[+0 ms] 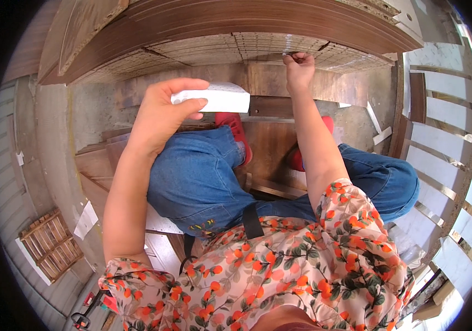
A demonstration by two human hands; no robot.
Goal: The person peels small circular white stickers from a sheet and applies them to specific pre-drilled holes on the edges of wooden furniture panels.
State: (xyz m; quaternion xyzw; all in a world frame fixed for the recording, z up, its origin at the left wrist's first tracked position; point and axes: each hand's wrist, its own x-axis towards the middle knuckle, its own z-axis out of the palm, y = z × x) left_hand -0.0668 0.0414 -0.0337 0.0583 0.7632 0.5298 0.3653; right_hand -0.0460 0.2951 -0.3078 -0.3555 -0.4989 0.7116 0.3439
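Observation:
My left hand (161, 110) pinches a strip of white paper (227, 100) between thumb and fingers. It looks folded or stacked, with faint rows of marks on its upper face. Farther ahead and to the right, my right hand (300, 70) is closed in a pinch against the drilled edges (263, 47) of stacked brown boards (241, 23). A small pale bit shows at its fingertips, too small to name. Rows of little holes run along these board edges, and a few white marks show above my right hand.
Bare wooden boards (272, 143) lie on the floor between my red shoes (235, 132). Pale slatted panels (434, 140) stand to the right. At the left are a wooden pallet (51, 245) and a loose white sheet (86, 220). White strips (378, 124) litter the floor at right.

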